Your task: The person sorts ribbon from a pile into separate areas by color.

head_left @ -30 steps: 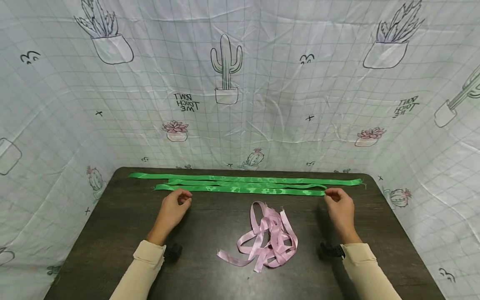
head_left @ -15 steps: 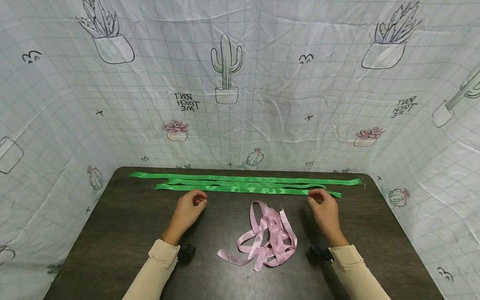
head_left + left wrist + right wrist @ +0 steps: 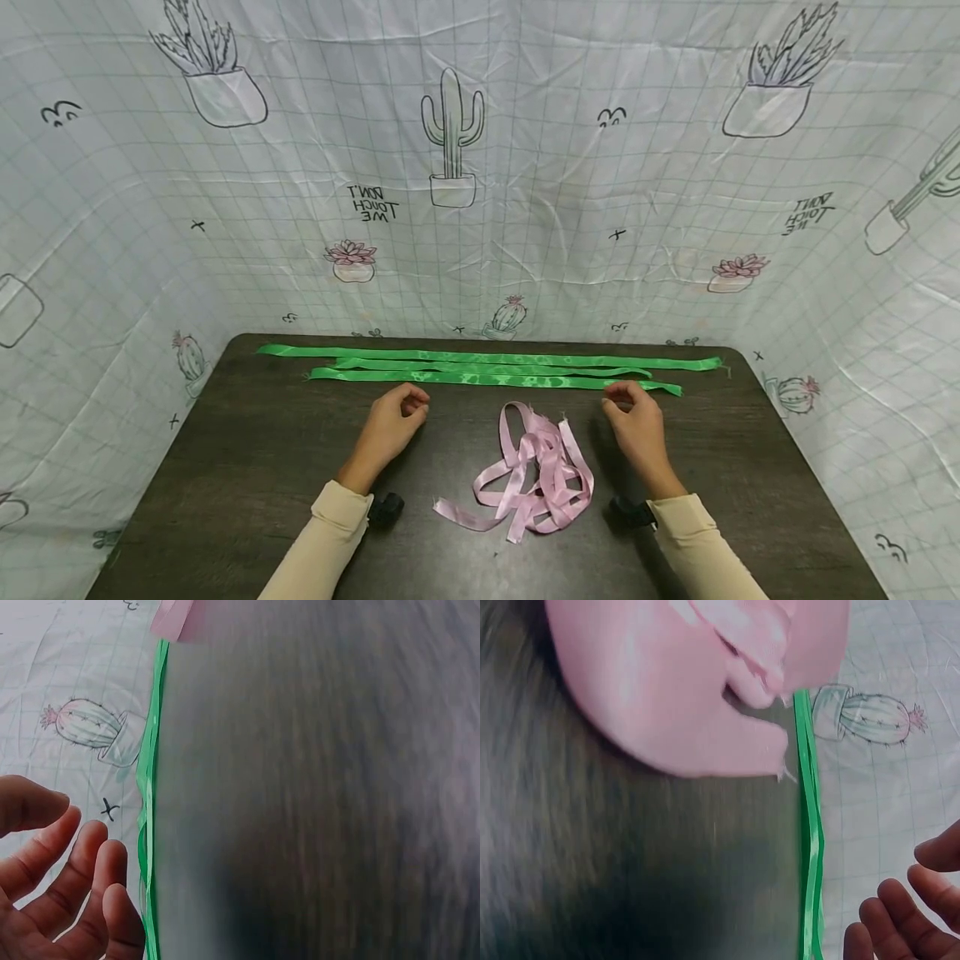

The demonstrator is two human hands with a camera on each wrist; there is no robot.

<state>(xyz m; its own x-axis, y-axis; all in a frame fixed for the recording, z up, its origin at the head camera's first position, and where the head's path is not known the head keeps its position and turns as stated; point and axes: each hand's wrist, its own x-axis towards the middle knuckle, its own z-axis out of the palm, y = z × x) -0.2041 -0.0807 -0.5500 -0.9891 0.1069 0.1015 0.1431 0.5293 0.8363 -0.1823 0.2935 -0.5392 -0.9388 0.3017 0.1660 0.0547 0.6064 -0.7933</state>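
Both hands (image 3: pixel 393 417) drawn inward — pink ribbon (image 3: pixel 536 483) between

Table (image 3: pixel 225 467): dark brown, wood-grain streaks. 3 green ribbons (image 3: pixel 487 367) at the table's far edge: bright green satin, the nearest with darker green blotches along its length. Pink ribbon heap (image 3: pixel 536 483) at the table's middle: pale pink, glossy sheen; in the right wrist view it shows as pale pink (image 3: pixel 690 682) beside a green strip. Backdrop cloth (image 3: pixel 525 167) behind and beside the table: white with a thin grey grid, black-outline potted cacti tinted pale green, small pink succulents in pots, black lettering and black crosses. Sleeves (image 3: pixel 330 533) over the table's near edge: plain cream-beige
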